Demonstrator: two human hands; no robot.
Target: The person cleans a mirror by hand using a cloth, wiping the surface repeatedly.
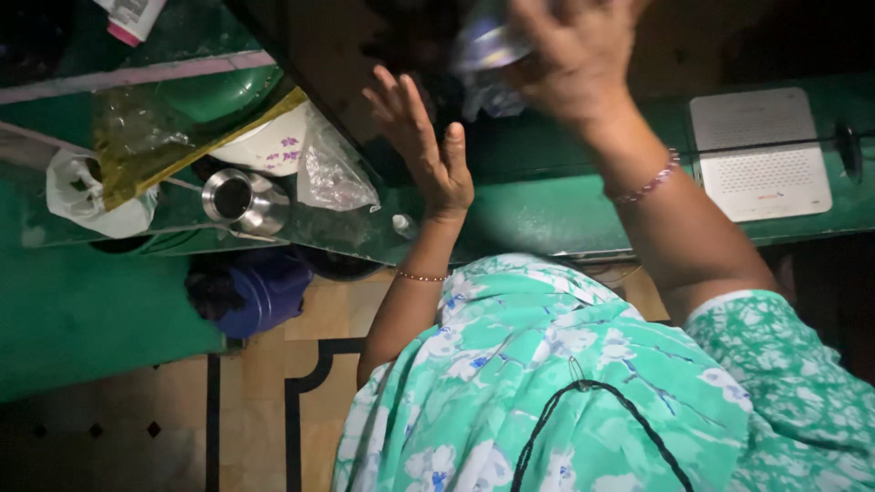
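From up here I see my left hand (pixel 428 150) raised with fingers spread and palm open, gripping nothing, just beside a crumpled pale wrapper (pixel 488 55). My right hand (pixel 574 59) is up at the top edge, its fingertips cut off by the frame; the fingers curl over that wrapper, but I cannot tell whether they actually grip it, as the thing is blurred and half lost in the dark recess above the green shelf (pixel 547 214). On the shelf to the left stand a steel cup (pixel 239 200), a white bowl with purple flowers (pixel 273 146) partly under a yellowish plastic bag (pixel 146 146), and a clear bag (pixel 333 173). A white perforated box (pixel 761 155) sits far right. Below, a dark blue bundle (pixel 255 292) is hard to identify.
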